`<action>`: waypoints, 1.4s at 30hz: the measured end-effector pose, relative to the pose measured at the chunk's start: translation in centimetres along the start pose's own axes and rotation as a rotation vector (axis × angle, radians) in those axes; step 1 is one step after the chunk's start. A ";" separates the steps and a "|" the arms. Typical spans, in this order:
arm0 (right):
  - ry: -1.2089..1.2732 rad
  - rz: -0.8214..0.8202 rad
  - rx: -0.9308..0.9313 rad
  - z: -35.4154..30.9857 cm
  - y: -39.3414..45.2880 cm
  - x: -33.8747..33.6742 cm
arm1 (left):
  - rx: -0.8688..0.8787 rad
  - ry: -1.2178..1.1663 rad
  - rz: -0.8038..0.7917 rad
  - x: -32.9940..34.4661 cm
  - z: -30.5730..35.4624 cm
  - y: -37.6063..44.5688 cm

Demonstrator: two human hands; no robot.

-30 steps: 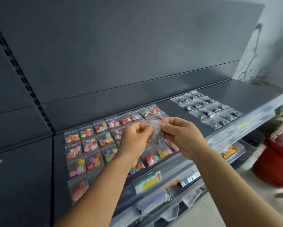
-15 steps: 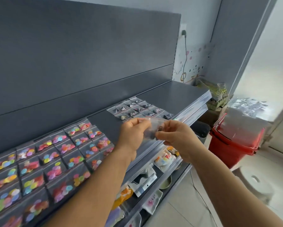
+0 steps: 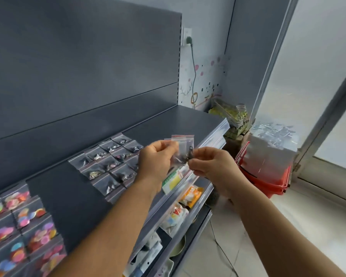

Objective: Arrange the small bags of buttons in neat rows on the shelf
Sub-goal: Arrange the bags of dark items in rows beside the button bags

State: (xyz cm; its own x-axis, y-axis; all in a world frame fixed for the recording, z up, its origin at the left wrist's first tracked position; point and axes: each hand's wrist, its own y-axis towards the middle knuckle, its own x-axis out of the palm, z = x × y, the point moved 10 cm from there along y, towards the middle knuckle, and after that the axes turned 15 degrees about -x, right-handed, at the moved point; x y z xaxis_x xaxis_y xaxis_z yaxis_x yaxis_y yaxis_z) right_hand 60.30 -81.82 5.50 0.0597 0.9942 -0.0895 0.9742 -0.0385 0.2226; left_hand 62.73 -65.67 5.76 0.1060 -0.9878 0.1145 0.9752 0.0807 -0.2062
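Both hands hold a small stack of clear zip bags [image 3: 183, 148] with dark metal buttons, up in the air above the shelf's front edge. My left hand [image 3: 157, 160] grips the stack's left side. My right hand [image 3: 210, 164] pinches its lower right corner. On the dark grey shelf [image 3: 72, 192] several bags of dark buttons [image 3: 110, 166] lie in rows just left of my hands. Rows of bags with colourful buttons [image 3: 22, 226] lie at the far left.
The shelf's right part [image 3: 184, 120] is bare up to its end. A lower shelf [image 3: 180, 214] holds packaged goods. Red baskets [image 3: 268, 172] with a clear bag stand on the floor to the right, boxes [image 3: 234, 120] behind them. A cord hangs from a wall socket [image 3: 188, 40].
The view has swung right, so the colourful bags slid to the left edge and the dark-button rows sit near my hands. Both hands kept hold of the bags and raised them slightly.
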 end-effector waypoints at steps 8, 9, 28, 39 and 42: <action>-0.083 -0.064 -0.035 2.1 10.6 -1.4 | 0.008 0.029 0.088 1.7 1.6 9.0; -0.091 -0.059 -0.039 2.4 11.7 -1.5 | 0.010 0.020 0.095 1.8 1.9 9.8; 0.044 -0.332 0.043 9.4 28.9 11.2 | -0.049 0.157 0.612 -8.8 2.6 18.8; -0.344 -0.568 -0.144 13.4 34.4 15.4 | -0.177 0.688 0.820 -9.5 1.0 24.2; -0.473 -0.660 -0.303 12.8 34.0 15.9 | -0.106 1.005 0.830 -8.6 1.5 23.7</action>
State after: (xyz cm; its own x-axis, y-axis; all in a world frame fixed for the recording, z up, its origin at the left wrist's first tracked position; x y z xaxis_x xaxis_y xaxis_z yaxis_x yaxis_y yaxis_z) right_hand 97.12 -68.66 -0.81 -0.3473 0.6550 -0.6711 0.7457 0.6268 0.2259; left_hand 85.20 -55.10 1.35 0.4291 -0.3198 -0.8447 0.6647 0.7451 0.0556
